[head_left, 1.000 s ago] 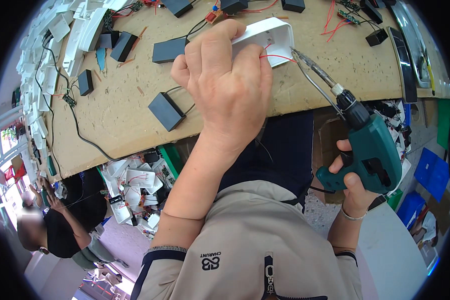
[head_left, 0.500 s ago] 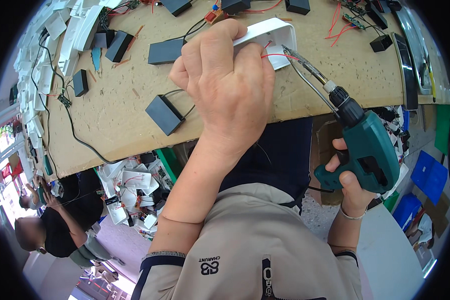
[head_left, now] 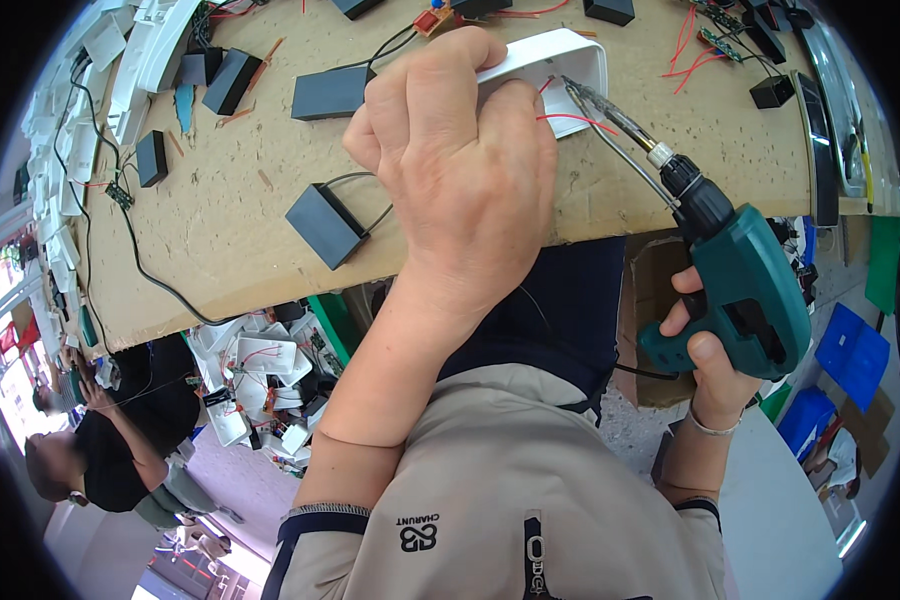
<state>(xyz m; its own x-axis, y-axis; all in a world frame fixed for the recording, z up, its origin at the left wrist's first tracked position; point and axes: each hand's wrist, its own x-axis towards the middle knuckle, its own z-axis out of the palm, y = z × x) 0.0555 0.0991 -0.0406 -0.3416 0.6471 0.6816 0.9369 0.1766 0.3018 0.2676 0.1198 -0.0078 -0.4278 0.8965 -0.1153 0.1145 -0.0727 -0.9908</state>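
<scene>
My left hand (head_left: 460,165) is closed on a white plastic casing (head_left: 570,55), tilted above the table. A red wire (head_left: 576,119) runs out past my fingers at the casing's open side. My right hand (head_left: 705,340) grips the handle of a green gun-shaped soldering iron (head_left: 755,285). Its metal tip reaches into the casing, close to the end of a short red wire; whether they touch I cannot tell. A thin bent metal tube runs alongside the iron's barrel up to the tip. My left fingertips are hidden behind the hand.
Black box-shaped parts (head_left: 327,228) with cables lie on the worn table (head_left: 240,215). White casings (head_left: 135,85) are piled at the left. Below the table edge sits a heap of casings and boards (head_left: 270,375). Another person (head_left: 135,440) works at the far left.
The casing, my left hand and the soldering iron have shifted slightly to the right in the picture. The iron's tip stays inside the casing, and both grips are unchanged.
</scene>
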